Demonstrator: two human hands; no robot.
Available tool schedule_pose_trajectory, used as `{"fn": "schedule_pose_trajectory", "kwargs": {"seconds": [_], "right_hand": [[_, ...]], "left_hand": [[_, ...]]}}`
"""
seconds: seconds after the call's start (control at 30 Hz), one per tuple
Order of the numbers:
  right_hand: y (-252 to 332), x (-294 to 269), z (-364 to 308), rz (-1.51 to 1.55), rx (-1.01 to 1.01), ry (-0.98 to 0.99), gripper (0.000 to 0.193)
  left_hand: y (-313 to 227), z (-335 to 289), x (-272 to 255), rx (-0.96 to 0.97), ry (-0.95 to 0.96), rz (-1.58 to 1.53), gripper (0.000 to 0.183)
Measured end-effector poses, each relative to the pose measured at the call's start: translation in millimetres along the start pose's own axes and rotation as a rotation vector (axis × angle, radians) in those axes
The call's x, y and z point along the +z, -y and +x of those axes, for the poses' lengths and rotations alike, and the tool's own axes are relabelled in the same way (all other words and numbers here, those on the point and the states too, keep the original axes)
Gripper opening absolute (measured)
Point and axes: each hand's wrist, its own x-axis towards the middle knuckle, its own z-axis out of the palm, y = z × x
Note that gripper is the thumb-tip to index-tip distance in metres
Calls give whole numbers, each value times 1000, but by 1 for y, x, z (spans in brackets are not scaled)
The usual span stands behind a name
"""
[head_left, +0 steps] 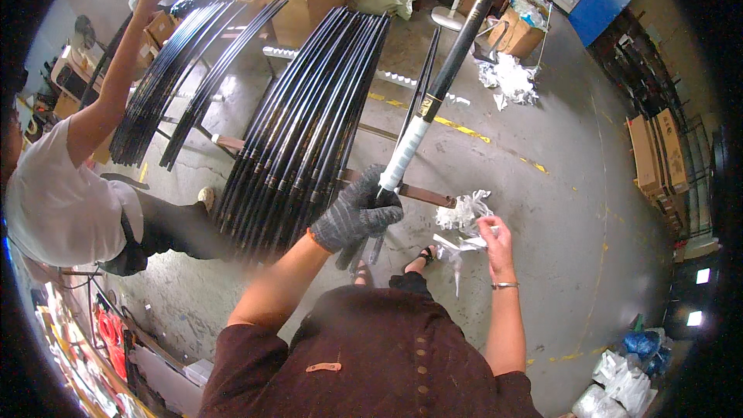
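A long black fishing rod (462,50) with gold markings slants up and to the right in front of me. White wrapping (403,155) covers part of its lower end. My left hand (357,210), in a dark grey knit glove, is closed around the rod just below that wrapping. Lower right, my bare right hand (497,248) wears a bracelet and has its fingers pinched on a crumpled white strip (460,244). Some of the strip dangles below the hand. A loose heap of white strips (464,211) lies just beyond it.
Many similar black rods (309,124) lie across a rack at the centre left, with more bundles (166,81) beyond. At the left, a co-worker in a white shirt (66,200) reaches up. White scraps (507,81) lie by a cardboard box (517,33). Flat cartons (658,151) stand right.
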Motion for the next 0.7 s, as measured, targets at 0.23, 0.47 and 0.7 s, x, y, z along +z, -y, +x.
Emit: {"fn": "schedule_pose_trajectory", "kwargs": {"seconds": [0.23, 0.47, 0.7], "right_hand": [[101, 71, -10, -239, -373, 232, 16], [145, 111, -16, -435, -512, 225, 18], [141, 123, -12, -563, -668, 86, 9]], "left_hand": [[9, 2, 16, 137, -105, -43, 45], [15, 8, 27, 42, -112, 49, 52], [39, 26, 30, 519, -243, 434, 46]]}}
